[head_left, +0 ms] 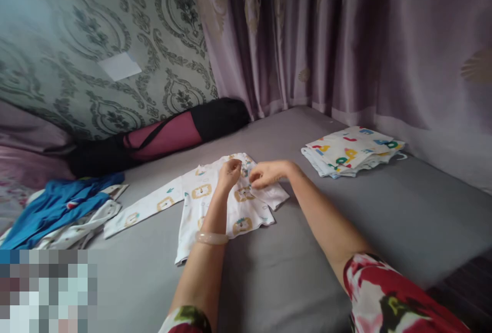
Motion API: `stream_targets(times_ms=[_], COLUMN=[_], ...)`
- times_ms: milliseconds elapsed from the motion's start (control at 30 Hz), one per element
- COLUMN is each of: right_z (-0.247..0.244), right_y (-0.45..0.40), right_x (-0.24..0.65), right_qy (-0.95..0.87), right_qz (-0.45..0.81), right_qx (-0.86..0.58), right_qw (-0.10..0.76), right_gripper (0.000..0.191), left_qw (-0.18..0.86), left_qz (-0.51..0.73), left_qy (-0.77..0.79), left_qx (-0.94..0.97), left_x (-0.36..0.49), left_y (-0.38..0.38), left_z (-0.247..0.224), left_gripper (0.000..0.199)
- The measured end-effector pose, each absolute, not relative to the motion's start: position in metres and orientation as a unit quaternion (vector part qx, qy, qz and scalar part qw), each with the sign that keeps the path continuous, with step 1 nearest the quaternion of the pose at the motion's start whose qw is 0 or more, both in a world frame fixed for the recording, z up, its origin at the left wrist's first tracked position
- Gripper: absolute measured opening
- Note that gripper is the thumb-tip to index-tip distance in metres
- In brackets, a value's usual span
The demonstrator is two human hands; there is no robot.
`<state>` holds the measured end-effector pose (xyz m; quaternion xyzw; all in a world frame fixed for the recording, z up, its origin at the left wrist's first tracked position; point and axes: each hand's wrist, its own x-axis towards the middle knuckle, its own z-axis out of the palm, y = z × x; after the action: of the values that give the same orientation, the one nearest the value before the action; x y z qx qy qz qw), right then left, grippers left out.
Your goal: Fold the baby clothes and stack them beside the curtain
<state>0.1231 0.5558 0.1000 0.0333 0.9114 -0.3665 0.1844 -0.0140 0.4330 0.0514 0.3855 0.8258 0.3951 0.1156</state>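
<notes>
One white, soft-looking long-sleeved shirt (202, 205), animal-face print, lies spread on one smooth grey sheet (154, 276), between one folded, colour-printed cloth stack (346, 151) and one rumpled blue garment (57, 210); two hands, left (229, 174) and right (265, 174), are at its upper part, fingers curled, whether gripping cloth cannot be told.

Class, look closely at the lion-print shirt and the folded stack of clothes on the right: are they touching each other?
Apart. The head view shows a strip of grey sheet between the lion-print shirt and the folded stack.
</notes>
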Motion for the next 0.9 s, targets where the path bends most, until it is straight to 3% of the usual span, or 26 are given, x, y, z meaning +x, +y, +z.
stream_targets(times_ms=[100, 233, 367, 567, 700, 800, 900], right_z=[0.099, 0.091, 0.084, 0.079, 0.074, 0.072, 0.070], right_y=[0.579, 0.595, 0.589, 0.587, 0.600, 0.616, 0.634], right_x=[0.134, 0.142, 0.137, 0.134, 0.140, 0.146, 0.153], right_qy=[0.902, 0.865, 0.869, 0.890, 0.891, 0.883, 0.877], right_qz=[-0.385, -0.348, -0.314, -0.307, -0.357, -0.387, -0.324], right_qx=[0.158, 0.286, 0.266, 0.221, 0.212, 0.255, 0.351], right_qw=[0.118, 0.222, 0.274, 0.253, 0.183, 0.077, -0.048], right_gripper=[0.017, 0.027, 0.028, 0.017, 0.014, 0.014, 0.023], left_qw=[0.057, 0.013, -0.029, -0.032, -0.030, -0.034, -0.037], left_qz=[0.378, 0.329, 0.301, 0.292, 0.302, 0.312, 0.309], left_qy=[0.844, 0.857, 0.849, 0.845, 0.841, 0.837, 0.839], left_qx=[0.376, 0.397, 0.433, 0.446, 0.448, 0.448, 0.447], left_x=[-0.018, -0.024, -0.025, -0.023, -0.021, -0.020, -0.020], left_y=[0.439, 0.436, 0.434, 0.432, 0.431, 0.431, 0.431], left_z=[0.037, 0.015, 0.002, 0.000, -0.002, -0.005, -0.006], left_gripper=[0.031, 0.035, 0.034, 0.032, 0.035, 0.035, 0.034])
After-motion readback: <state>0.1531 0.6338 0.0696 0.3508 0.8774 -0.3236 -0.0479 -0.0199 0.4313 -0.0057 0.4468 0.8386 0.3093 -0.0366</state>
